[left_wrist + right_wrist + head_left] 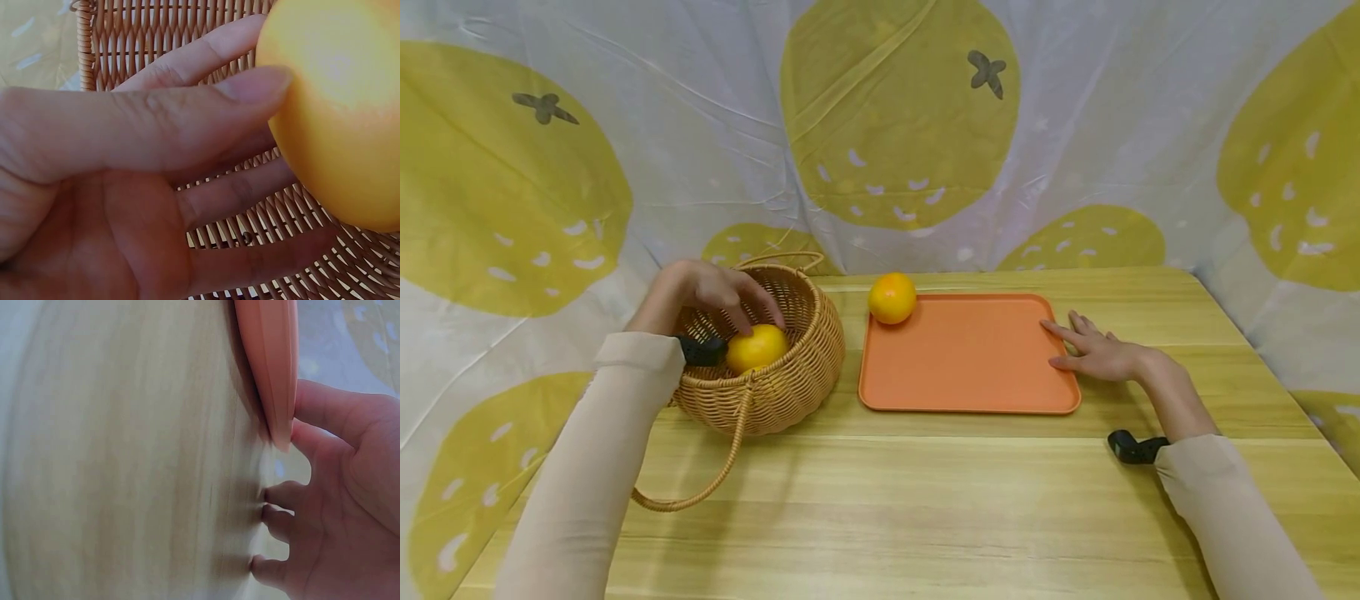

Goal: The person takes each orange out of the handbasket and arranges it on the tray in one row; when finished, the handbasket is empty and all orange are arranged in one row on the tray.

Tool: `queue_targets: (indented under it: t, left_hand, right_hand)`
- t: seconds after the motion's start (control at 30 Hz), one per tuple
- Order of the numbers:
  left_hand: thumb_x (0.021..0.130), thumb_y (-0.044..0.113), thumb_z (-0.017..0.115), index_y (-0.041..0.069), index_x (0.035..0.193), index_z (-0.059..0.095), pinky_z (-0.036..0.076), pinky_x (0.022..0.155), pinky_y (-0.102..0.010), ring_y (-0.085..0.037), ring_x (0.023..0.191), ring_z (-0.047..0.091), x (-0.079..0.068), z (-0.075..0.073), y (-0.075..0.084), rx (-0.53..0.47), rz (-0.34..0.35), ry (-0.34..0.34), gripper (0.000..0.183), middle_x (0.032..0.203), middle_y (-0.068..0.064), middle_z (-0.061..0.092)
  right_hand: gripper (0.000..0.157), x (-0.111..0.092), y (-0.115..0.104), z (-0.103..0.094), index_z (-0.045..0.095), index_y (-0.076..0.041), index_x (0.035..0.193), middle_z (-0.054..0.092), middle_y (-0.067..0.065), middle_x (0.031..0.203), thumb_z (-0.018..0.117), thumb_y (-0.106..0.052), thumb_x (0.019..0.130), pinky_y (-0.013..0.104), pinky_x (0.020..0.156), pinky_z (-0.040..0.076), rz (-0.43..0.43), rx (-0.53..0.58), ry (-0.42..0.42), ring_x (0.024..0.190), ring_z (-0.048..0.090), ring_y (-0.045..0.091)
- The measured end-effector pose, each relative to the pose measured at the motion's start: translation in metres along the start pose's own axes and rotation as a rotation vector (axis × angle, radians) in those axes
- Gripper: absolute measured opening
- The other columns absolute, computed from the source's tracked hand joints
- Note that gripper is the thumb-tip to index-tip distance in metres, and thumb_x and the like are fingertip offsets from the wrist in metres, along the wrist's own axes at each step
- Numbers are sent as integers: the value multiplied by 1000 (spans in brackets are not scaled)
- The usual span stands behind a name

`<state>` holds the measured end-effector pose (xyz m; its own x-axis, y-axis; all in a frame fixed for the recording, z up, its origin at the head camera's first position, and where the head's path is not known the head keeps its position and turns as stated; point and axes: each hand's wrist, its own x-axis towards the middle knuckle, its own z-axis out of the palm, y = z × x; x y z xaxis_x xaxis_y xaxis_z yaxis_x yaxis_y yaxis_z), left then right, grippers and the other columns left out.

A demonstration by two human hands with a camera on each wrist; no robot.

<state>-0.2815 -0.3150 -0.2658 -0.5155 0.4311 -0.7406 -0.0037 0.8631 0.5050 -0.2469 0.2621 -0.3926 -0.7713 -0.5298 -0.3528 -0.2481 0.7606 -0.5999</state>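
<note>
My left hand (pixel 718 292) reaches into a round wicker basket (pixel 808 367) and holds an orange (pixel 758 348) near the basket's front rim. In the left wrist view the thumb lies against the orange (pixel 350 119), and the other fingers reach round its far side, their tips partly hidden. On the right, my right hand (pixel 1101 350) rests at the right edge of a flat orange tray (pixel 970 358). Its thumb and a finger touch the tray rim (pixel 275 375), while the other fingertips rest on the table. A second orange (pixel 892 297) sits at the tray's back left corner.
The basket's handle (pixel 733 454) hangs down in front onto the wooden table (pixel 925 500), and another handle (pixel 805 257) stands at the back. A lemon-print cloth (pixel 722 125) hangs behind and beside the table. Each wrist carries a small black camera (pixel 1131 447).
</note>
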Motion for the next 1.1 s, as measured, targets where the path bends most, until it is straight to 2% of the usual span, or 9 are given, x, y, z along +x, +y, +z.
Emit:
queue_targets:
  t: [0.23, 0.37, 0.47, 0.63, 0.87, 1.1]
  left_hand:
    - [99, 10, 67, 12, 148, 55, 54, 102, -41, -23, 124, 55, 4, 0, -2, -94, -15, -83, 51, 154, -16, 46]
    - [98, 8, 67, 12, 149, 54, 53, 104, -40, -23, 129, 51, 8, 1, -4, -114, 2, -137, 52, 156, -14, 45]
    - [97, 6, 68, 11, 148, 54, 52, 104, -38, -23, 130, 48, 10, 1, -6, -110, 17, -147, 53, 158, -13, 42]
    - [96, 4, 70, 10, 147, 54, 53, 102, -39, -25, 128, 49, 10, 2, -7, -90, 19, -98, 54, 158, -16, 38]
    - [97, 8, 69, 11, 148, 50, 54, 99, -45, -34, 131, 42, 6, 0, -7, -18, 9, 62, 55, 157, -21, 26]
    - [95, 12, 73, 13, 151, 45, 55, 99, -47, -32, 127, 48, 9, 1, -5, -32, -20, 44, 63, 157, -20, 27]
  right_hand:
    - [81, -2, -1, -1, 14, 0, 164, -15, 40, 164, 56, -38, 106, 78, 115, -10, 1, -7, 3, 151, -17, 59]
    - [81, -2, -1, -1, 14, 0, 164, -15, 40, 164, 56, -37, 106, 78, 115, -10, 4, -6, 2, 151, -17, 59]
    - [80, -1, 0, 0, 14, 0, 164, -15, 40, 164, 56, -36, 106, 78, 115, -10, 2, -8, 3, 151, -17, 59]
    - [81, -1, 0, 0, 14, 0, 164, -15, 40, 164, 56, -37, 107, 78, 115, -10, 2, -14, 2, 151, -17, 59]
    - [80, 0, 0, 0, 13, 0, 165, -15, 41, 164, 55, -38, 107, 78, 115, -10, -3, -10, 3, 151, -17, 59]
    - [79, 0, -1, 0, 12, -2, 165, -17, 40, 164, 53, -39, 108, 78, 115, -11, 2, -15, -2, 152, -18, 58]
